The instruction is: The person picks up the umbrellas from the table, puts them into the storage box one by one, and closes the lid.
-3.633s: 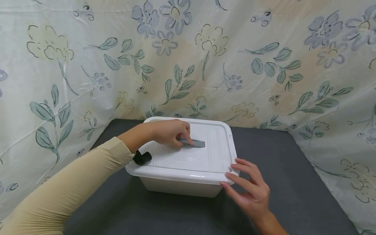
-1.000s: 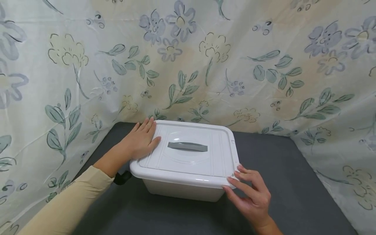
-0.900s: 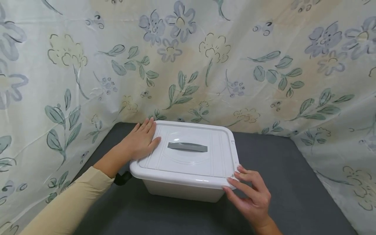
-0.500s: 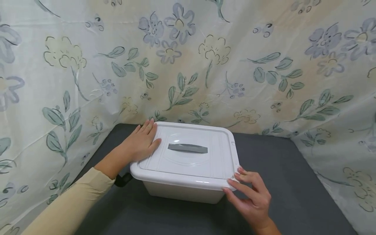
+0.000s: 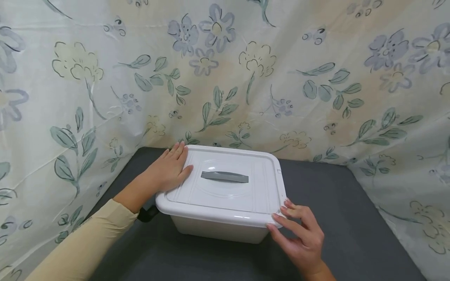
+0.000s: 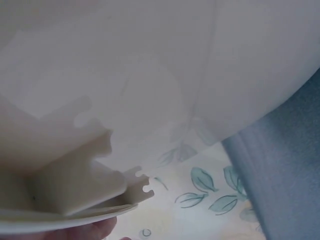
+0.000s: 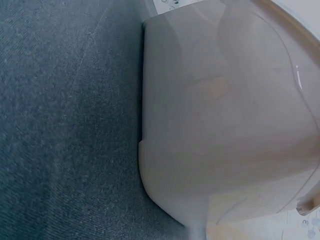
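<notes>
A white lid with a grey handle covers a pale plastic storage box. My left hand lies over the lid's left edge with fingers extended, its thumb on the lid's top. In the left wrist view, fingertips show at the rim, beside its ribbed underside. At the near right corner, my right hand holds the lid's rim, fingertips on top and thumb at the front edge. The right wrist view shows the box's side wall, with no fingers in sight.
The box stands on a dark grey cloth-covered surface. Behind it and along both sides hangs a floral curtain. A black wrist device sits under my left wrist, beside the box.
Earlier, my left hand was at the grey handle; it has since moved left onto the lid's edge. Over the last second both hands and the lid stay put.
</notes>
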`<state>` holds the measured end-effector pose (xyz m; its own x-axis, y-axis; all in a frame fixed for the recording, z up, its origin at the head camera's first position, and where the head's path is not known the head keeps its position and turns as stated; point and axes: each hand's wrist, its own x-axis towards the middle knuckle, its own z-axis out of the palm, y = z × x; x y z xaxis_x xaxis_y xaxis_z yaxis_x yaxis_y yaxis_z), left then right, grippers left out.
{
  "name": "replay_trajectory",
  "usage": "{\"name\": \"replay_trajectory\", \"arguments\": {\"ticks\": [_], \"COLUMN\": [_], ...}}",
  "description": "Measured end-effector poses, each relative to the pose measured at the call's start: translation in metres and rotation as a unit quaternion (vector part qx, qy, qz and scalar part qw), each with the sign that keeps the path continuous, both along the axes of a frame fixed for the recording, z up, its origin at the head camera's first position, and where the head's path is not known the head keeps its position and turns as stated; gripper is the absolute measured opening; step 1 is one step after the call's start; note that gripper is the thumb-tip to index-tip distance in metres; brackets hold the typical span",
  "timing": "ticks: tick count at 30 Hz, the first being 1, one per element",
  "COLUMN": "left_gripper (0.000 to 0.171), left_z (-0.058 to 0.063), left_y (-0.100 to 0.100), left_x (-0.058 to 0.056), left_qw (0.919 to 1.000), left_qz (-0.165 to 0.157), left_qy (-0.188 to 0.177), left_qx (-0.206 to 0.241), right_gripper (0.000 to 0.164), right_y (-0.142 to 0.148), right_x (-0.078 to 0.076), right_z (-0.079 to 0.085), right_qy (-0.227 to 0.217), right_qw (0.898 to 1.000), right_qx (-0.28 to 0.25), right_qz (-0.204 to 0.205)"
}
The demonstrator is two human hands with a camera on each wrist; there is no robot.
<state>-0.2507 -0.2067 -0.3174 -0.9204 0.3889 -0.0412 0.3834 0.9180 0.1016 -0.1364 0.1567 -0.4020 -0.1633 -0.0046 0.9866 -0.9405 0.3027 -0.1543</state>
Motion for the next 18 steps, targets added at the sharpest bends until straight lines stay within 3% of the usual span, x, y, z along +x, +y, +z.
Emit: {"name": "replay_trajectory", "arguments": {"ticks": [10,18], "left_gripper": [0.078,0.076], "left_z": [0.0053,0.0059], "left_y": [-0.0007,-0.0045], "left_x": [-0.0012,-0.0005], "left_qw": [0.9999,0.9998], "left_qz": [0.004,0.008], "left_qy": [0.001,0.004], "left_qx": [-0.014,-0.015], "right_gripper": [0.024,0.024], "right_y": [-0.0051,-0.0049], "right_x": [-0.0019,-0.0045], "right_z": [0.0038,0.0073], "right_qy": [0.017,0.014], "right_qw": [1.000,1.000], "right_qx": [-0.008,0.024], "right_qz": [0.004,-0.008]}}
